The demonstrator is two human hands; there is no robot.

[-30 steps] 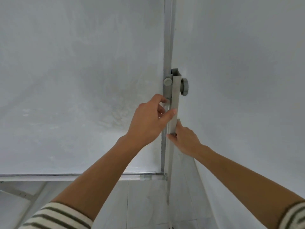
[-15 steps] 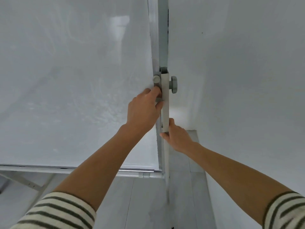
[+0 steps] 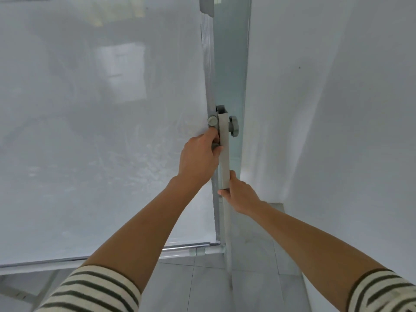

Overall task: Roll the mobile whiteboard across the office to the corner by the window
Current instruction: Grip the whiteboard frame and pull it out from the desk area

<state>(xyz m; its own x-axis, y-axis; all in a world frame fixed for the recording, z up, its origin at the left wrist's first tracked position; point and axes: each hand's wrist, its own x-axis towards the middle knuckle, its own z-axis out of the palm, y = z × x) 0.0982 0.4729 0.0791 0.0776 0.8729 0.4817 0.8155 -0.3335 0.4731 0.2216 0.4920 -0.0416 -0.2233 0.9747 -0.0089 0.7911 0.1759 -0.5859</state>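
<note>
The mobile whiteboard fills the left of the view, its white face reflecting the room. At its right edge stands the grey upright post of the stand, with a grey knob on each side near the top. My left hand grips the board's metal edge frame just below the left knob. My right hand is closed around the post lower down. The stand's feet and wheels are out of view.
A white wall rises close on the right of the post. A pale green strip like frosted glass shows behind the post. The marker tray rail runs along the board's bottom edge. Grey floor tiles lie below.
The board and post have shifted leftward in view, opening a gap to the right wall where the green strip and more floor appear. Both hands keep their hold.
</note>
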